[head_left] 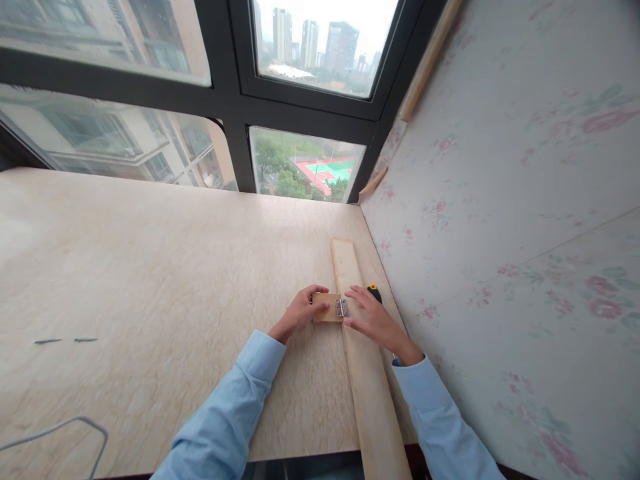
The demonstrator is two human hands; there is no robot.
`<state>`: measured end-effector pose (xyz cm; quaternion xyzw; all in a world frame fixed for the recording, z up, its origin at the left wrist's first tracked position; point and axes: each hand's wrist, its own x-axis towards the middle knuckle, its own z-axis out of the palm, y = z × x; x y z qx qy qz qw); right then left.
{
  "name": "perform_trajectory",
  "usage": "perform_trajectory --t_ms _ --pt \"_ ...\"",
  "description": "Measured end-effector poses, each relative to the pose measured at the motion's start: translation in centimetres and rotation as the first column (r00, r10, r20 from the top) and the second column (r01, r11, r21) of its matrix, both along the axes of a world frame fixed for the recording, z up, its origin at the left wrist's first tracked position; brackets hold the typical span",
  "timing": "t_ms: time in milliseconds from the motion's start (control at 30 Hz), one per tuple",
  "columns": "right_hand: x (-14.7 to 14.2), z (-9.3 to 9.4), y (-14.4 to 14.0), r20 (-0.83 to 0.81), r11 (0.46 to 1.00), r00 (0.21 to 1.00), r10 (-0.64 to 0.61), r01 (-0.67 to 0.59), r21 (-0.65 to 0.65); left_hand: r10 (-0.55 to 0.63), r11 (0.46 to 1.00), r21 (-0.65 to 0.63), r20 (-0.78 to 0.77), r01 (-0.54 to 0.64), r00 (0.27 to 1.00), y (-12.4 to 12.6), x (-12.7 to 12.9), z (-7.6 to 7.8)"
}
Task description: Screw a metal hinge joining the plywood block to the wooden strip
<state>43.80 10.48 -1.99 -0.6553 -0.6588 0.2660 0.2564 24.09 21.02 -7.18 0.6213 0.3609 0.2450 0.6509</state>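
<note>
**Both hands at the hinge**

My left hand (300,312) curls its fingers around a small wood block (327,308) on the table (150,280). My right hand (373,319) lies flat, fingers spread, on the long plank (367,387), fingertips just beside the metal hinge (342,307) joining block and plank. A yellow-and-black tool handle (374,292) lies behind my right hand, near the floral wall (500,200).
</note>
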Motion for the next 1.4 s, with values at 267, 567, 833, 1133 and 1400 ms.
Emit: perform_trajectory --t_ms 267,567,833,1133,1400 --pt "-0.2 -0.7 -1.9 -0.012 0.999 0.999 -0.031 0.032 0.034 0.050 0.998 -0.032 0.006 -0.050 0.999 -0.3 -0.1 0.6" --pt "-1.2 -1.5 -2.2 -0.030 0.992 0.995 -0.099 0.101 0.078 0.038 0.999 -0.029 -0.006 -0.038 0.999 -0.3 -0.2 0.2" --pt "-1.5 -2.1 -1.8 -0.006 0.982 0.992 -0.128 0.128 0.138 0.176 0.967 -0.181 -0.029 -0.179 0.984 -1.6 0.9 2.0" --pt "-1.6 -2.7 -2.1 -0.002 0.976 0.993 -0.118 0.116 0.186 0.209 0.954 -0.218 -0.007 -0.206 0.978 -1.5 1.1 2.2" --pt "-1.7 -3.2 -2.4 -0.024 0.968 0.992 -0.121 0.123 0.218 0.292 0.924 -0.270 0.044 -0.270 0.956 -1.6 1.8 2.3"
